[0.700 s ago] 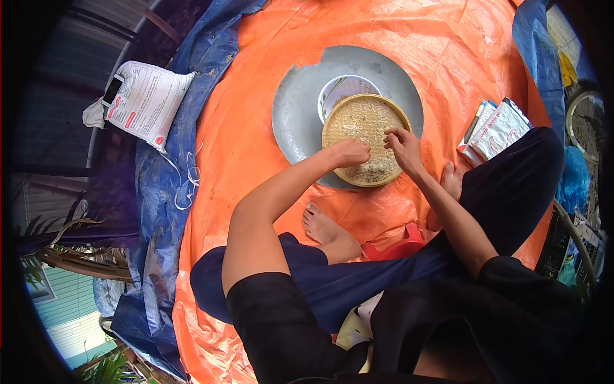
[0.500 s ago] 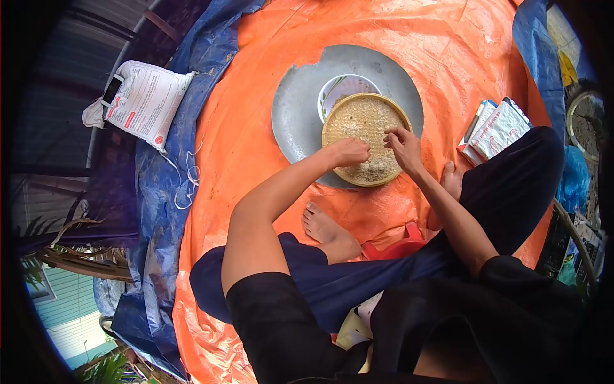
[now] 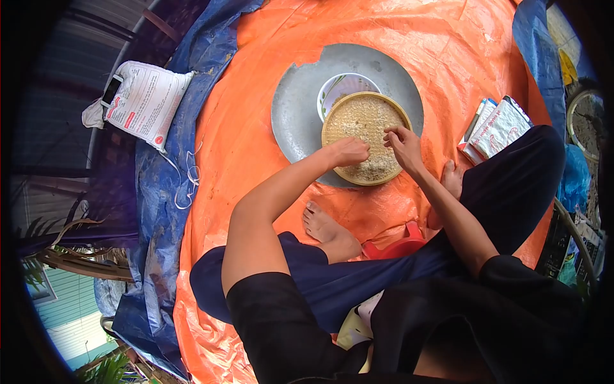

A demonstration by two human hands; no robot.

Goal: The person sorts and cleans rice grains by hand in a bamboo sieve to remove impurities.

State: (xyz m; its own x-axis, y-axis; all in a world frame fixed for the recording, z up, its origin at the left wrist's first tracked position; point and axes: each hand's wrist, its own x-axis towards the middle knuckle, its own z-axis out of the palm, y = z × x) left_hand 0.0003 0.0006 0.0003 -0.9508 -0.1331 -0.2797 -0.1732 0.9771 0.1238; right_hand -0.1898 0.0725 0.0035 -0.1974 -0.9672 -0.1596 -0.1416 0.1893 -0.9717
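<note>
A round woven basket (image 3: 364,121) holding pale grains rests over the edge of a white bowl (image 3: 332,89) with a leaf pattern. Both are on a large grey round tray (image 3: 291,115). My left hand (image 3: 350,152) is over the basket's left part, its fingers curled closed; whatever they hold, if anything, is hidden. Over the right part is my right hand (image 3: 404,146), with thumb and fingertips drawn together at the grains. What lies between those fingertips is too small to make out.
An orange tarp (image 3: 256,173) lies under the tray, beside a blue tarp (image 3: 160,224). A white sack (image 3: 150,102) with a phone stands left. White and red packets (image 3: 499,131) lie right. A red plastic object (image 3: 400,245) is near my bare feet (image 3: 329,232).
</note>
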